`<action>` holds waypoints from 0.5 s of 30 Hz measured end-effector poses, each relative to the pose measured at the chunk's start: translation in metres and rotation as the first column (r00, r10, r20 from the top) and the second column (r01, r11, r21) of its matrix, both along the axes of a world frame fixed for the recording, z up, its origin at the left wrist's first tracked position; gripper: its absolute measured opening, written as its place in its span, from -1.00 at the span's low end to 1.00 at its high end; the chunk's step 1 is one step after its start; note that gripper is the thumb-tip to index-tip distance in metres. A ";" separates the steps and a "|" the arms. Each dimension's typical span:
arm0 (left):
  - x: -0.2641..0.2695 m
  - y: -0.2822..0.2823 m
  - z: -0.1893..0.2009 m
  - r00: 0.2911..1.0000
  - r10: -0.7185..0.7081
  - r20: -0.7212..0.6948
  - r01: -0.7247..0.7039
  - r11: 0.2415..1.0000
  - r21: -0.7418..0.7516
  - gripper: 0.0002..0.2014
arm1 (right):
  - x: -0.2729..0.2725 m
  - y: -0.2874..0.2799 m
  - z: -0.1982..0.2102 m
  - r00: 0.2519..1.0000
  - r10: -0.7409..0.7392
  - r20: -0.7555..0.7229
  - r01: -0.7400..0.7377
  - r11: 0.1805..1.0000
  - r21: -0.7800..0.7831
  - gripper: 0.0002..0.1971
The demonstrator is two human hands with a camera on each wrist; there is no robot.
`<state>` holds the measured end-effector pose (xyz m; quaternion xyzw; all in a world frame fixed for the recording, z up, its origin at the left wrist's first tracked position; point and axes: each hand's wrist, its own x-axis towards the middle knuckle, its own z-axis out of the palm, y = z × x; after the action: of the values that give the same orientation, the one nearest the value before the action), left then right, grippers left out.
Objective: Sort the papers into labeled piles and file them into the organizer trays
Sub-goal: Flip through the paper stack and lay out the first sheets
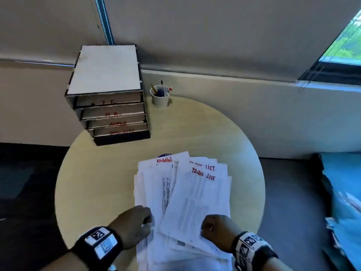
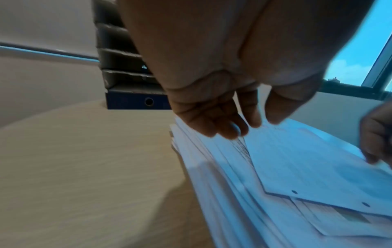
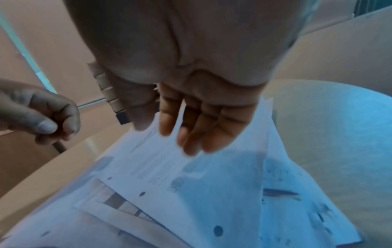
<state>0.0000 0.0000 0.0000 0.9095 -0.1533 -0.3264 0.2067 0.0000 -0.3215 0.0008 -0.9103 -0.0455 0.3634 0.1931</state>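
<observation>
Left fingers: your left hand (image 1: 134,223) lies at the near left edge of the loose stack of white printed papers (image 1: 156,192); its fingers (image 2: 214,124) reach down onto the sheets with the thumb close beside them, narrow, and you cannot tell whether a sheet is pinched between them.
Right fingers: your right hand (image 1: 216,229) sits at the near right corner of the top hole-punched sheet (image 1: 195,200); the fingers (image 3: 197,127) are nearly straight and close together, lying over the paper, and a pinch is not visible.
Papers: the stack is fanned out unevenly on the near half of the round pale wooden table (image 1: 109,182). The top sheet is tilted across the others, with red handwritten "TASK LIST" at its far end; a sheet to the left shows red "ADMIN".
Organizer: the dark four-tier tray organizer with a pale flat top (image 1: 107,90) stands at the table's far left edge. Its tray fronts read I.T., H.R., ADMIN and, blurred, what looks like TASK LIST, top to bottom. What is in the trays cannot be made out.
Cup: the small white cup (image 1: 160,97) just right of the organizer holds pens and a pencil, upright.
</observation>
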 end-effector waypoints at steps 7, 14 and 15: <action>0.033 -0.091 -0.020 0.994 0.108 -0.004 -0.107 0.992 0.061 -0.42 | -0.001 -0.002 -0.022 0.994 0.022 0.105 -0.006 0.989 -0.145 -0.59; 0.046 -0.128 -0.040 0.887 0.455 -0.079 -0.445 0.888 0.120 -0.38 | -0.020 -0.004 -0.041 0.980 0.198 0.012 -0.191 0.956 -0.221 -0.37; 0.045 -0.128 -0.042 0.872 0.486 -0.055 -0.478 0.871 0.115 -0.45 | -0.021 -0.005 -0.043 0.978 0.207 0.024 -0.197 0.956 -0.218 -0.34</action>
<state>0.0448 -0.1280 -0.0416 0.9137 0.1033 -0.3088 0.2433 -0.0208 -0.3270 -0.0420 -0.9246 -0.1035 0.3627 0.0544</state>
